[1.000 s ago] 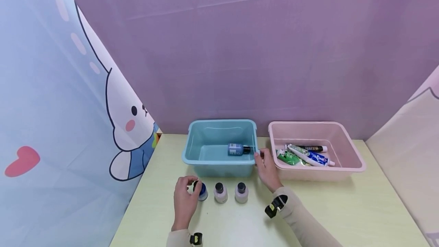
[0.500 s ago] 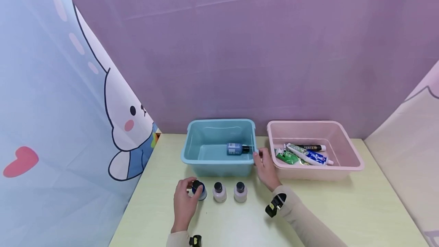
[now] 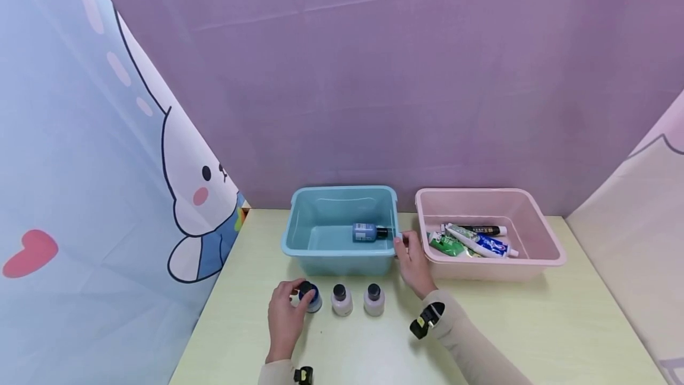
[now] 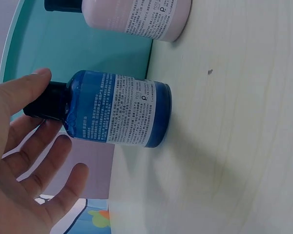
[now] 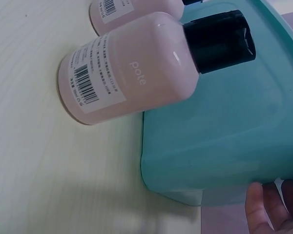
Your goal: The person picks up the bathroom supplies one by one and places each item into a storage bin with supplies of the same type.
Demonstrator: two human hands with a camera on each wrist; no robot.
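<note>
My left hand (image 3: pixel 285 315) pinches the black cap of a blue bottle (image 4: pixel 115 109) between thumb and forefinger, its other fingers loosely bent. The bottle stands upright on the table, a printed white label on its side. To its right stand two pale pink bottles with black caps, the middle one (image 3: pixel 342 303) and the right one (image 5: pixel 132 68). My right hand (image 3: pixel 415 266) holds the right rim of a teal bin (image 3: pixel 342 264) near its front corner; in the right wrist view fingertips meet its outer wall. Inside the bin another blue bottle (image 3: pixel 366 232) lies on its side.
A pink bin (image 3: pixel 497 272) stands right of the teal one. Several tubes lie in it, including a green tube (image 3: pixel 447 245), a white and blue tube (image 3: pixel 488 246) and a black tube (image 3: pixel 486 230). A purple curtain (image 3: pixel 342 88) hangs behind the table (image 3: pixel 561 325).
My left thumb and fingers have come in onto the blue bottle's cap. My right hand stays at the teal bin's rim, and the bottles and bins keep their places; the head view shifts slightly.
</note>
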